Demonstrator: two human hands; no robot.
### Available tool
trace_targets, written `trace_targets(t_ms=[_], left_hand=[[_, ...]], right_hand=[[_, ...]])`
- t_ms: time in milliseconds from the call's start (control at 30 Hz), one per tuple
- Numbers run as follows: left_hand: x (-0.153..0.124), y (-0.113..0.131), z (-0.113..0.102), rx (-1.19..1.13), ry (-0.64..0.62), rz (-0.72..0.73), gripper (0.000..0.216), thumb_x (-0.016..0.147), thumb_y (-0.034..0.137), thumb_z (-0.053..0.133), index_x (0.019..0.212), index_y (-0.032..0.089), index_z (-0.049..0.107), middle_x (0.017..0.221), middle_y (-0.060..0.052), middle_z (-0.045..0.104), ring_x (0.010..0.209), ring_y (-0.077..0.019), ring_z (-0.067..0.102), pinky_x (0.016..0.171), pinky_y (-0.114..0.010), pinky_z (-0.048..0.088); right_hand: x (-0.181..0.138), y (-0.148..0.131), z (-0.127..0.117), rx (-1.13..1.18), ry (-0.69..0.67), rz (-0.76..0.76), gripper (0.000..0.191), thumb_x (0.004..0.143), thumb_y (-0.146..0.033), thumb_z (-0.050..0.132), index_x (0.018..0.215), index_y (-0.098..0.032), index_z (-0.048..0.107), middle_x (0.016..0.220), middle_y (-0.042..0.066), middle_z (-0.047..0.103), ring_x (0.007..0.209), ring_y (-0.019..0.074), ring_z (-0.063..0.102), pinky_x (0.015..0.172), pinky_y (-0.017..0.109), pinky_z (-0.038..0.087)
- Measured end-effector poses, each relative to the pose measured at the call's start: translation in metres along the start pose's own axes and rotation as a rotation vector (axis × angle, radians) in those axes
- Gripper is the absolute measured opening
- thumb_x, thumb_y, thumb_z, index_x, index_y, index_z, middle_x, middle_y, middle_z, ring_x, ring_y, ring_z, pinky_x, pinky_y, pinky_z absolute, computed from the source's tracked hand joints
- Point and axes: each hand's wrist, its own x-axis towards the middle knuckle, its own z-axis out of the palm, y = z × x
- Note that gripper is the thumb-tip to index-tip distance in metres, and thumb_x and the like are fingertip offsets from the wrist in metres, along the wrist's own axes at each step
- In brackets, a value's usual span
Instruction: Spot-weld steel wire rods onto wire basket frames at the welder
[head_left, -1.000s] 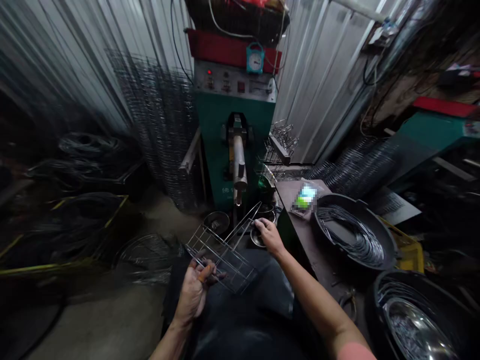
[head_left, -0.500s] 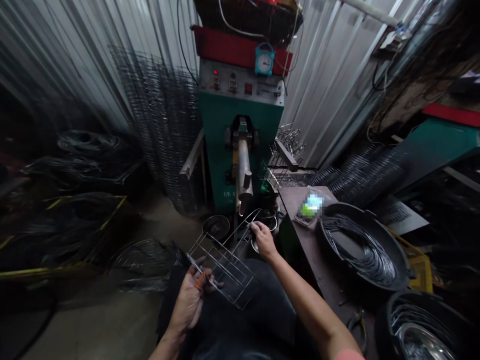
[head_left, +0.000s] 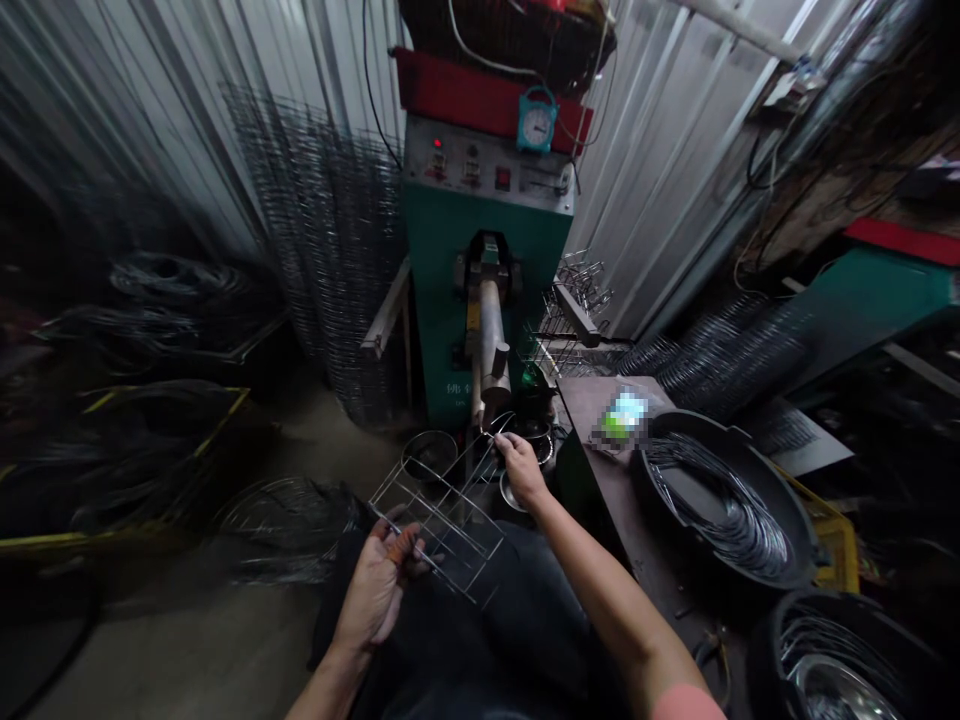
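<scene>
My left hand (head_left: 373, 590) curls its fingers around the near end of a rectangular silver steel-wire rack (head_left: 442, 525). My right hand (head_left: 521, 470) pinches the far end, holding the rack in front of a tall green spot-welding machine (head_left: 487, 290).

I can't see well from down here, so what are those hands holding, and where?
A wire rack. The left hand holds its near end, and the right hand holds its far end.
</scene>
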Motion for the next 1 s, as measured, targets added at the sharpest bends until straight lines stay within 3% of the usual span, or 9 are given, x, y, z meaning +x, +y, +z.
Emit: trace_targets(t_ms=[267, 500, 633, 767, 1000], left_hand=[[-0.004, 0.009, 0.006, 0.017, 0.009, 0.013, 0.055, 0.054, 0.022, 0.077, 0.101, 0.021, 0.049, 0.069, 0.006, 0.053, 0.052, -0.0074, 0.048, 0.055, -0.028, 0.052], [-0.004, 0.003, 0.006, 0.021, -0.009, 0.098, 0.058, 0.054, 0.025, 0.077, 0.104, 0.023, 0.047, 0.075, 0.005, 0.056, 0.059, -0.0099, 0.053, 0.058, -0.03, 0.053], [-0.005, 0.001, 0.008, 0.007, -0.011, 0.125, 0.057, 0.053, 0.024, 0.077, 0.102, 0.022, 0.047, 0.075, 0.004, 0.056, 0.06, -0.0099, 0.054, 0.056, -0.028, 0.053], [-0.003, 0.0, 0.011, -0.006, 0.016, 0.155, 0.055, 0.053, 0.024, 0.077, 0.1, 0.022, 0.047, 0.076, 0.004, 0.057, 0.058, -0.009, 0.053, 0.053, -0.025, 0.052], [0.0, 0.0, 0.011, -0.014, -0.002, 0.164, 0.054, 0.054, 0.022, 0.076, 0.1, 0.022, 0.046, 0.073, 0.005, 0.057, 0.056, -0.0083, 0.051, 0.057, -0.028, 0.053]], right_hand=[[0.0, -0.012, -0.007, -0.021, -0.036, 0.096, 0.035, 0.066, -0.051, 0.06, 0.064, -0.017, 0.054, 0.055, -0.004, 0.048, 0.05, 0.0079, 0.041, 0.05, 0.021, 0.034], [-0.076, -0.02, -0.041, -0.188, -0.384, 0.206, 0.03, 0.069, -0.042, 0.064, 0.084, -0.017, 0.065, 0.076, 0.0, 0.062, 0.071, 0.0125, 0.054, 0.07, 0.026, 0.041], [-0.096, -0.013, -0.036, -0.229, -0.327, 0.136, 0.02, 0.069, -0.035, 0.064, 0.08, -0.019, 0.066, 0.07, -0.002, 0.061, 0.067, 0.0128, 0.053, 0.069, 0.026, 0.041], [-0.088, -0.005, -0.026, -0.209, -0.234, 0.041, 0.016, 0.069, -0.033, 0.062, 0.076, -0.02, 0.067, 0.067, -0.002, 0.06, 0.064, 0.0126, 0.051, 0.065, 0.025, 0.04], [-0.085, 0.003, -0.025, -0.244, -0.193, -0.01, 0.014, 0.07, -0.031, 0.06, 0.076, -0.02, 0.066, 0.069, -0.002, 0.06, 0.066, 0.0128, 0.051, 0.066, 0.025, 0.04]])
